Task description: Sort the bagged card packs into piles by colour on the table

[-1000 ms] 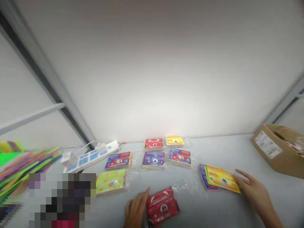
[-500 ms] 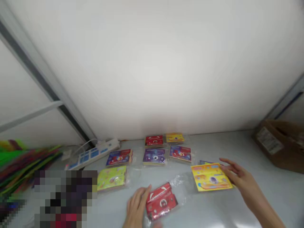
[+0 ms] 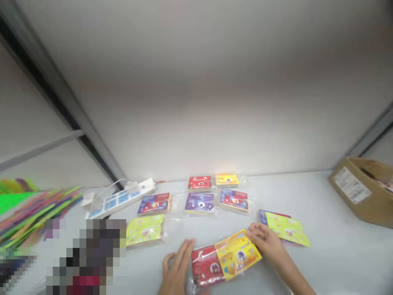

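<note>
My left hand [image 3: 176, 268] grips the left side of a red card packet [image 3: 204, 274] in a clear plastic bag, its thumb partly out of frame at the bottom. My right hand [image 3: 267, 243] pinches the right edge of a yellow printed card [image 3: 239, 254]. The yellow card overlaps the right part of the red packet; whether it lies inside the bag or on top, I cannot tell. Just beyond my right hand lie a lime-green card [image 3: 290, 229] and a blue and red card [image 3: 264, 216] partly under it.
Several bagged card packs lie further back, among them a purple pack [image 3: 199, 203] and a lime pack [image 3: 145, 229]. A white power strip [image 3: 123, 197] stands back left, near colourful strips [image 3: 39, 209]. An open cardboard box [image 3: 357, 188] sits at the right. A pixelated patch hides the lower left.
My right hand has brought the yellow card leftward from the pile onto the red packet. The lime-green card on the pile is now uncovered. My left hand has stayed at the packet.
</note>
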`<state>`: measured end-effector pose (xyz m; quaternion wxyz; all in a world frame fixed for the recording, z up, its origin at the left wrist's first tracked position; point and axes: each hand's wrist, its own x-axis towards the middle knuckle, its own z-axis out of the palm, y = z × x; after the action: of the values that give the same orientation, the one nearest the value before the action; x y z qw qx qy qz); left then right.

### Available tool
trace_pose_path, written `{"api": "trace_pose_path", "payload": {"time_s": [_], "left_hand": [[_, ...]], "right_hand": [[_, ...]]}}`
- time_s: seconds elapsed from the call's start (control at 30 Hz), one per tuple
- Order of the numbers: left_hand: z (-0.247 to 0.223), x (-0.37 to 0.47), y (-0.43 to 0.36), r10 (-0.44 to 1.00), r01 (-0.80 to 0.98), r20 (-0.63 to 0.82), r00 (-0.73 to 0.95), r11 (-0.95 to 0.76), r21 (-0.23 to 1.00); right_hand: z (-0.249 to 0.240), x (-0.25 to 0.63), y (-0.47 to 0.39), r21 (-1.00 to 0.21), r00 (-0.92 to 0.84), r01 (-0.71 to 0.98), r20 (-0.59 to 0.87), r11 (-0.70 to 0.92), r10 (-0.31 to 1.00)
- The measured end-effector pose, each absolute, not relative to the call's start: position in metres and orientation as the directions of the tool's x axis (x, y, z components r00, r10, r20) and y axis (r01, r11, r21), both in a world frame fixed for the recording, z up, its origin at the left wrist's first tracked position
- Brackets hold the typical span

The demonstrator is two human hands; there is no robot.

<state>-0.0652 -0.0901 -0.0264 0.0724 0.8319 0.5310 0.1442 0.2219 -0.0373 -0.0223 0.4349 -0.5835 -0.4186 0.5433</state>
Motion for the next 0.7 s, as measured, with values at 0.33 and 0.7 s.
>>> {"api": "trace_pose_path", "payload": {"time_s": [0.33,0.7], "left_hand": [[-0.027,-0.065,-0.091,0.898,0.865,0.166,0.409,-0.439,0.243],[-0.038,-0.068,-0.085,0.898,0.898,0.195,0.395,-0.422,0.126]], "right_hand": [[0.005,0.192,-0.058,-0.917,-0.308,0.399,-0.154,-0.019,0.939],[0.006,0.189,-0.059,-0.954,-0.476,0.115,-0.298,-0.277,0.828]]}}
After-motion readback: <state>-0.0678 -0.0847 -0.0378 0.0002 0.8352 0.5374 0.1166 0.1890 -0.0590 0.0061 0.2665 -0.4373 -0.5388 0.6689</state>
